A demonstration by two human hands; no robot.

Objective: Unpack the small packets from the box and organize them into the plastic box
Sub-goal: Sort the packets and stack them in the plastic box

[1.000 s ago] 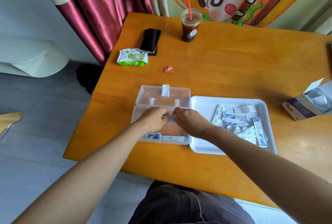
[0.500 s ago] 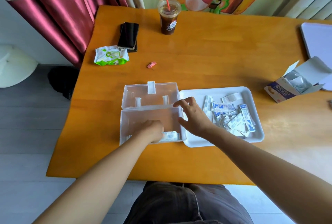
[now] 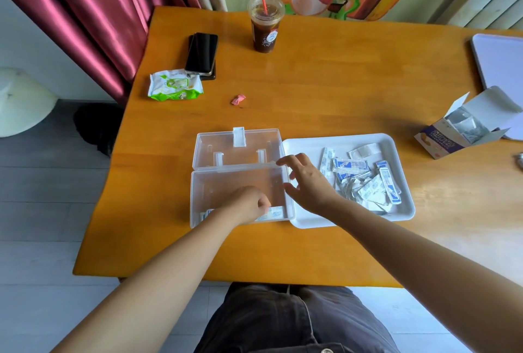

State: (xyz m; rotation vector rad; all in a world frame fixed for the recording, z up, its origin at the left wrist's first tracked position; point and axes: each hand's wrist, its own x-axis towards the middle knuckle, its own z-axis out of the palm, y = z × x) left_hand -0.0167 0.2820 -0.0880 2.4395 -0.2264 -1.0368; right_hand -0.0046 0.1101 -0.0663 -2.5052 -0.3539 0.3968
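Observation:
A clear plastic box (image 3: 215, 183) lies open on the table, its lid folded back. My left hand (image 3: 246, 202) is inside it at the front wall, fingers curled down onto small white-and-blue packets (image 3: 274, 213) lined up there. My right hand (image 3: 307, 183) hovers over the seam between the box and a white tray (image 3: 311, 146), fingers spread and holding nothing. The tray holds a loose pile of several packets (image 3: 368, 183). The opened cardboard box (image 3: 464, 129) lies at the right with more packets inside.
On the orange table stand an iced drink with a red straw (image 3: 265, 27), stacked phones (image 3: 201, 54), a green wipes pack (image 3: 174, 85) and a pink scrap (image 3: 238, 99). A white board (image 3: 501, 61) lies far right. The table's left edge drops to the floor.
A second ago both hands met over the plastic box holding a packet. My left hand has since lowered to the front row, and my right hand let go and moved toward the tray.

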